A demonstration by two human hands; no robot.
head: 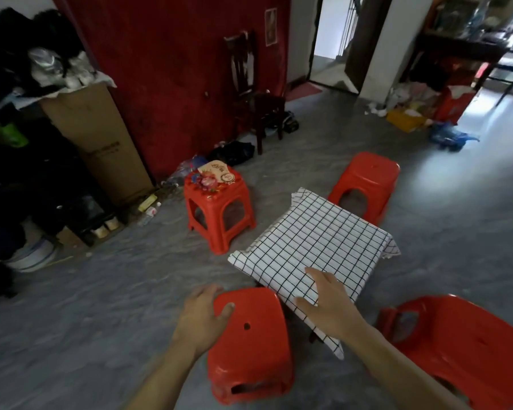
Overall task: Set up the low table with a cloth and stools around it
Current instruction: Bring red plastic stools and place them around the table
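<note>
Both hands are spread flat and hold nothing. My left hand (203,313) lies across the near-left edge of the nearest stool (249,335), fingers straight over the rim and thumb on the seat; my right hand (328,301) presses fingers-out on the checked cloth (311,247) at the near corner of the low table (314,337) (all but a dark leg below that corner is hidden by the cloth).

What I judge the next move to turn on: the nearest stool stands just beside the table's near-left edge, right under my left hand, so that hand is the one to nudge it in. The cloth runs long from the near corner away toward the far right, where its hem hangs over.

Three more red seats ring the table: a flower-topped stool (218,208) off the far-left side, a plain stool (365,184) at the far corner, and a tipped red seat (462,347) at the near right, which I think needs righting.

A cardboard box (98,143) by the left wall carries a heap of bags and clothes.
</note>
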